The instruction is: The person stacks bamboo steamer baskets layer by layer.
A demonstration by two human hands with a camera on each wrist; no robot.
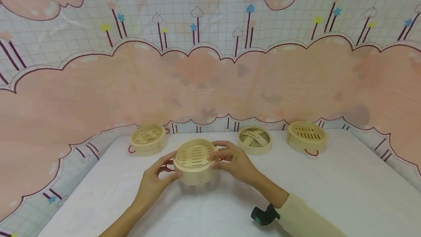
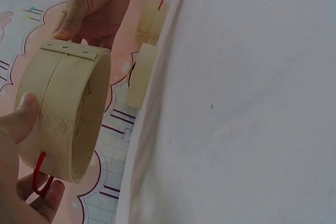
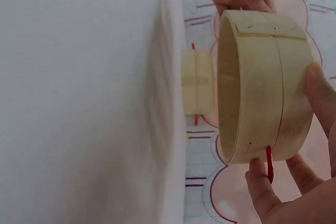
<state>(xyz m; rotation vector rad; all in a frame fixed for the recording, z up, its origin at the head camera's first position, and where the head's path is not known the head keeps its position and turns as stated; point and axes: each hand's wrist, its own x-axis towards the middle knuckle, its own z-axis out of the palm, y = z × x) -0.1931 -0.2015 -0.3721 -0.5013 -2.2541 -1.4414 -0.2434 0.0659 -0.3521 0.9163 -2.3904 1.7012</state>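
Note:
A round bamboo steamer basket with a slatted base is held between both hands, a soft shadow on the white table below it. My left hand grips its left side, thumb on the wall and fingers by the red handle. On the opposite side my right hand grips the basket, its thumb against the wall and fingers up at the rim. In the right wrist view, two fingertips of that hand lie beside another red handle. The wall's stapled seam shows in the left wrist view.
Along the back of the white table stand a steamer basket at left, a woven steamer lid behind my right hand, and another steamer basket at right. A patterned cloth hangs behind them.

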